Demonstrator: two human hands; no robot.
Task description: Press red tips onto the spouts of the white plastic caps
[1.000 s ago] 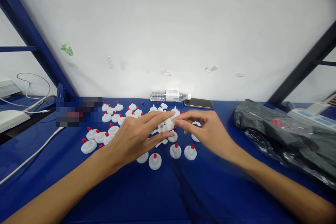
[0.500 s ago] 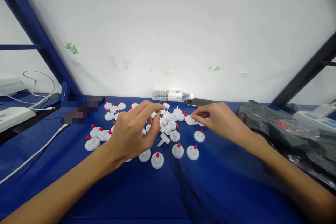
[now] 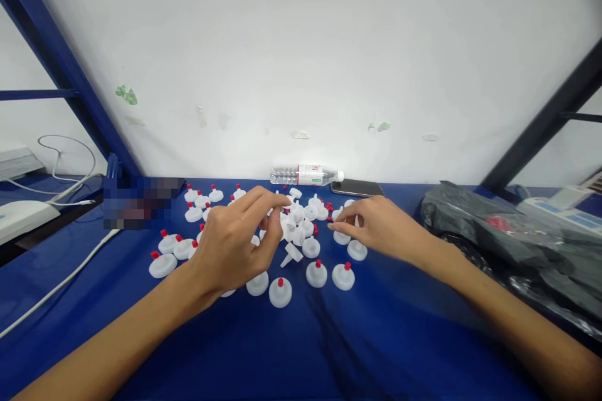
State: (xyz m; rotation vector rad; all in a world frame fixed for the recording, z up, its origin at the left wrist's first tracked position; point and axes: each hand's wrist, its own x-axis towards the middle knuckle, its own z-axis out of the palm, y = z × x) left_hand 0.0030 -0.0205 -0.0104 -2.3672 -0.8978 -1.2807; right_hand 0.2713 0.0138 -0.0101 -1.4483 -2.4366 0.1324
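My left hand (image 3: pixel 242 238) hovers over the left side of a pile of white nozzle caps (image 3: pixel 297 225), thumb and forefinger curved apart with nothing visible between them. My right hand (image 3: pixel 376 225) is at the pile's right side, its thumb and fingertips slightly parted near small red tips (image 3: pixel 329 208). Just under those fingers lies a white cap (image 3: pixel 342 238), partly covered by the hand. Several nozzle caps fitted with red tips stand on the blue table, such as one front cap (image 3: pixel 280 293) and another at right (image 3: pixel 343 277). A bare nozzle cap (image 3: pixel 292 253) lies tilted between the hands.
Along the wall lies a clear plastic bottle (image 3: pixel 308 175), with a dark phone (image 3: pixel 357 188) beside it. A grey plastic bag (image 3: pixel 493 225) fills the right side. White cables (image 3: pixel 61 272) run along the left. Blue frame posts (image 3: pixel 70 69) rise at both sides.
The white cap that my right hand pinched now lies lower, under the fingers, which have moved slightly left toward the red tips. My left hand stays almost in place. The view has shifted slightly.
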